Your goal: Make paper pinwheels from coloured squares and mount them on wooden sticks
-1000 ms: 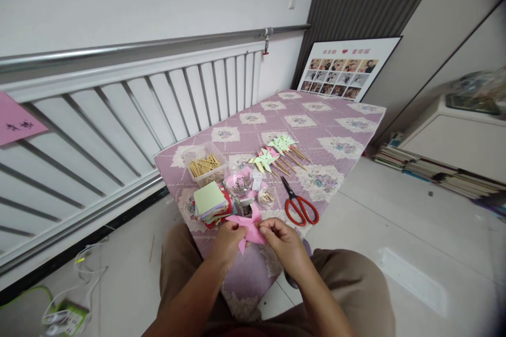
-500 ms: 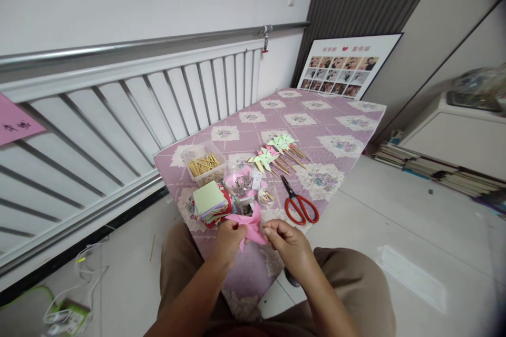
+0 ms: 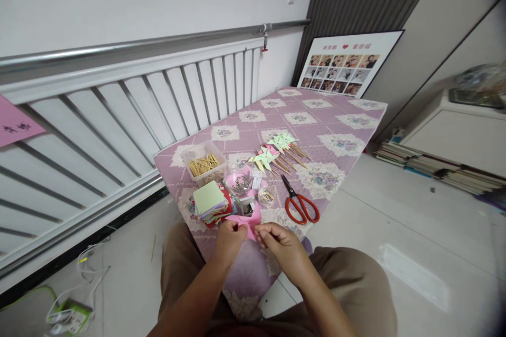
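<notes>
above the near end of the cloth-covered table (image 3: 247, 268), between the right hand (image 3: 282, 248) and the left hand (image 3: 230, 242), a pink paper pinwheel (image 3: 252, 220) is held; its left side is pinched by left thumb and fingers, its right met by pressed-together right fingertips, whose grip is partly hidden

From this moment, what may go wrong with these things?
The pink paper, gripped by the left hand, might crease or tear if the right hand at its edge presses too hard. The small clear tub stands just beyond the hands; a knock could spill its little pieces.
</notes>
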A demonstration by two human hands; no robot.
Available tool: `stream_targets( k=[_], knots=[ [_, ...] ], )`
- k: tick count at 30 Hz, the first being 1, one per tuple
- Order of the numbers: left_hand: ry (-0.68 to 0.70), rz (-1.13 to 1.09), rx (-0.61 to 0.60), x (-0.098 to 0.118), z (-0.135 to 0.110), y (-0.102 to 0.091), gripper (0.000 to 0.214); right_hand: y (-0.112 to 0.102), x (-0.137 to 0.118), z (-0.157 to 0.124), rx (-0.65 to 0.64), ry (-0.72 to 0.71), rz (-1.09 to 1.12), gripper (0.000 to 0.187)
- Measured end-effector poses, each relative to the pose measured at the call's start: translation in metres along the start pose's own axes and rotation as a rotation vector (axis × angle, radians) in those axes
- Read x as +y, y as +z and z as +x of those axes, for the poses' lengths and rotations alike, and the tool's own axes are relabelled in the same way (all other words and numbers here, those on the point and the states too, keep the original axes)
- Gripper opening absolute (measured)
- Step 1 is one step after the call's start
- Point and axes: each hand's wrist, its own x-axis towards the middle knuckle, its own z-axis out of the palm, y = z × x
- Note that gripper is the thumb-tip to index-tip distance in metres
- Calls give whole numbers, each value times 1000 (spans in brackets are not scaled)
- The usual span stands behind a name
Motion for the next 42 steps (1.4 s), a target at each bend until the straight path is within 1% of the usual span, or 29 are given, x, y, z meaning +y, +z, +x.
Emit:
stream_targets(
  k=[5,8,13,19,27,32,35,37,38,40,42],
  knots=[
    [1,32,20,4,-3,-1,23,3,4,1,6,5,87,20],
    [-4,35,15,4,-3,-1,23,3,2,2,36,4,113,19],
    [-4,39,4,6,-5,-1,23,1,0,0,42,32,74,22],
    [-2,54,15,13,-8,0,21,1,6,0,50,-6,45,16],
    [5,97,19,18,-11,0,23,2,2,0,65,-68,-99,17],
    [16,136,23,18,-11,1,24,5,3,-1,66,-94,-146,10],
    [33,158,29,18,-12,2,23,6,-1,-1,48,-99,-236,9],
    [59,159,10,19,-13,2,22,6,-4,-1,34,-125,-322,4],
    [74,157,-2,20,-14,2,21,6,-5,-1,23,-143,-360,4],
    [94,156,-16,21,-15,2,20,5,-5,-1,0,-174,-414,12],
    [99,162,-18,21,-16,3,21,6,-5,-1,-17,-191,-439,14]
  ],
)
